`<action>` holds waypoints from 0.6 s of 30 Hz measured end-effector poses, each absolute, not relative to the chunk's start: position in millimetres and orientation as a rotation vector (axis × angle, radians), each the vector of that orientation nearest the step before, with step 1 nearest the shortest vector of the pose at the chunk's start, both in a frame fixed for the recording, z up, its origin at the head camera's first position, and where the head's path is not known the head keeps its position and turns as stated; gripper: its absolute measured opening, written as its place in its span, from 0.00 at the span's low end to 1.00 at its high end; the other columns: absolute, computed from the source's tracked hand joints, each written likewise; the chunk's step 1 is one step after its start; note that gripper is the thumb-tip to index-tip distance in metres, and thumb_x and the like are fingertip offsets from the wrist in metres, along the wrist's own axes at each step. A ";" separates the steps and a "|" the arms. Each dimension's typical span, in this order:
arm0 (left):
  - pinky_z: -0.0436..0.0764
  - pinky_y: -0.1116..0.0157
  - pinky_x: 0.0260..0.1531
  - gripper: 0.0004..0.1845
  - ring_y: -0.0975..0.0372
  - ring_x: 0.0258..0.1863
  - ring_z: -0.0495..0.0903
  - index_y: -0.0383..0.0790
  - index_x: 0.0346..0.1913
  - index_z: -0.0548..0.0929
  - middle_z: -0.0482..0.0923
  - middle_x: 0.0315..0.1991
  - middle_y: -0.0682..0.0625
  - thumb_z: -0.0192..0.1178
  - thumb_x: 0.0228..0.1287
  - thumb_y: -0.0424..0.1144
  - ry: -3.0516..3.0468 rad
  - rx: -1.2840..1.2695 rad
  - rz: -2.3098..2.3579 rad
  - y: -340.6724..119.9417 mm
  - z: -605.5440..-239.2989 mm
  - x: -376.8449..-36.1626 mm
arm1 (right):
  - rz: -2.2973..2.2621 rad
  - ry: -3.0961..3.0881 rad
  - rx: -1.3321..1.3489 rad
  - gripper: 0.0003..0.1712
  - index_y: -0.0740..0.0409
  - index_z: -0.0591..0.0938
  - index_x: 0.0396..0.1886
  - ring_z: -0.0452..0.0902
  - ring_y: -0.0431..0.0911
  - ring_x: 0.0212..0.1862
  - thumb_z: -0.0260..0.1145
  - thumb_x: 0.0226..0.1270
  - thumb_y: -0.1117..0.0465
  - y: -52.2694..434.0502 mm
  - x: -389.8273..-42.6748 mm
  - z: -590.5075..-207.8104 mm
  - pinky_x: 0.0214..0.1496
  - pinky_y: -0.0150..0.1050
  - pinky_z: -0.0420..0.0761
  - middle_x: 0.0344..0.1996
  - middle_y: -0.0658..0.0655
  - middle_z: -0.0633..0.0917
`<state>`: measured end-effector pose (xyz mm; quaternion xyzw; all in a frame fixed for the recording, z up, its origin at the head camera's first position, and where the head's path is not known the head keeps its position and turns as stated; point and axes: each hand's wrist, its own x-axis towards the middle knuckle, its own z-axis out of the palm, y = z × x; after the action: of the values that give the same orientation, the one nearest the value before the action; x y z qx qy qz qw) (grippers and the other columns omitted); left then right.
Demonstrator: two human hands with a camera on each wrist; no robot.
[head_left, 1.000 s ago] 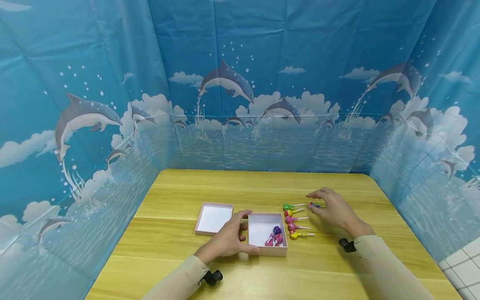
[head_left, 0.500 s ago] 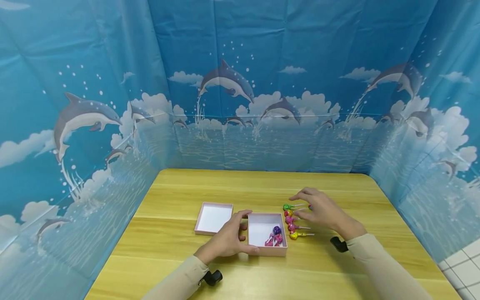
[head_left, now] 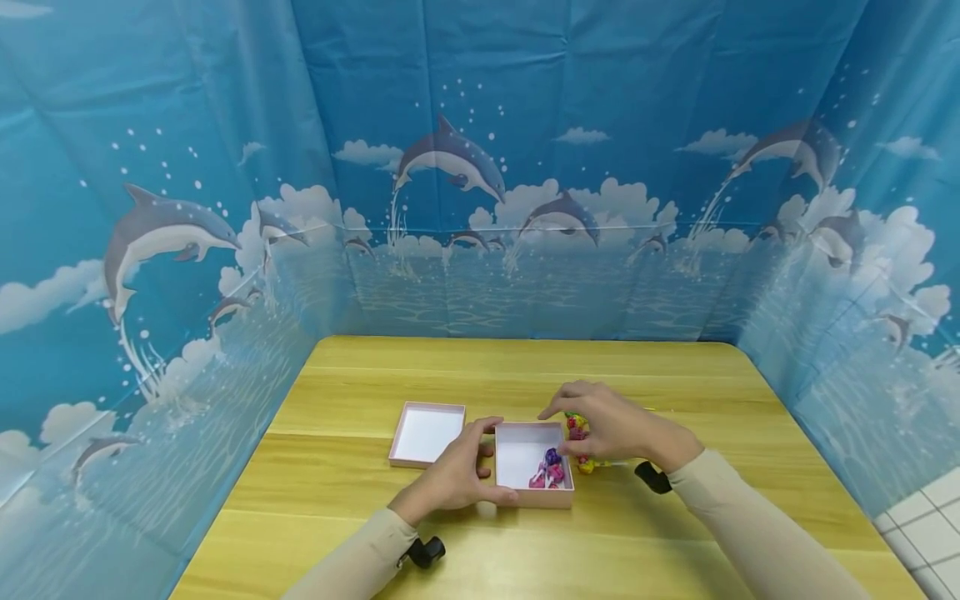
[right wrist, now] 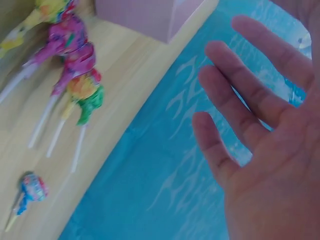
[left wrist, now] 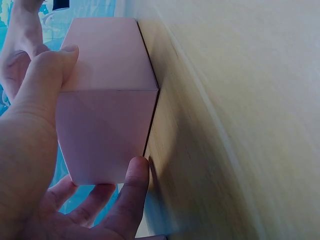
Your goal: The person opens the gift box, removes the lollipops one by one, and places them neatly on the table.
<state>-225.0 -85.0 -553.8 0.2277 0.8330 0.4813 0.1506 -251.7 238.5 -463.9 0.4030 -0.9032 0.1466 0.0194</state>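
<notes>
My left hand's [head_left: 450, 479] fingers [left wrist: 131, 192] are curled round the near left corner of the pink box [head_left: 534, 467], thumb pressed on one wall, the others wrapping the side beneath. The box sits on the yellow wooden surface [head_left: 360, 500], and inside it, toward the right wall, lie a purple-headed lollipop [head_left: 553, 457] and pink ones beside it.

My right hand [head_left: 611, 425] hangs with fingers [right wrist: 250, 87] straight and spread, grasping nothing. It hovers over the row of lollipops [right wrist: 70, 75] lying just right of the box; from the head view it covers most of them, and I cannot tell whether any fingertip touches one. The wrist view shows pink, orange and green heads bunched together, white sticks pointing away from the box. One blue-and-pink lollipop [right wrist: 31, 187] lies apart from that cluster.

Just left of the box lies its shallow lid [head_left: 427, 434], open side up. Dolphin-printed blue sheeting [head_left: 480, 167] walls in the surface on three sides.
</notes>
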 end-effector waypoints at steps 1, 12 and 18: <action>0.90 0.58 0.61 0.63 0.54 0.68 0.83 0.53 0.94 0.59 0.66 0.89 0.43 0.91 0.64 0.51 2.389 0.655 1.386 -85.0 -553.9 -225.2 | 0.460 -2.811 1.279 0.25 0.47 0.93 0.67 0.89 0.55 0.61 0.87 0.73 0.52 236.3 -251.6 -462.3 0.66 0.61 0.91 0.61 0.52 0.91; 0.90 0.60 0.59 0.64 0.56 0.64 0.84 0.50 0.94 0.60 0.67 0.88 0.43 0.91 0.64 0.50 2.388 0.670 1.387 -84.7 -553.8 -225.4 | 0.357 -2.910 1.491 0.25 0.44 0.95 0.62 0.89 0.47 0.60 0.91 0.68 0.50 211.2 -251.7 -460.8 0.67 0.55 0.89 0.59 0.46 0.92; 0.89 0.60 0.58 0.64 0.55 0.63 0.83 0.47 0.94 0.59 0.67 0.88 0.43 0.90 0.64 0.50 2.394 0.683 1.387 -84.8 -552.7 -224.3 | 0.238 -2.963 1.570 0.24 0.45 0.96 0.60 0.88 0.45 0.60 0.91 0.66 0.54 196.3 -251.4 -464.8 0.69 0.52 0.87 0.59 0.46 0.93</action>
<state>-224.3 -84.8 -552.7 0.2373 0.8311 0.4814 0.1455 -251.4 196.3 -464.8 0.4641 -0.8761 0.0705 -0.1098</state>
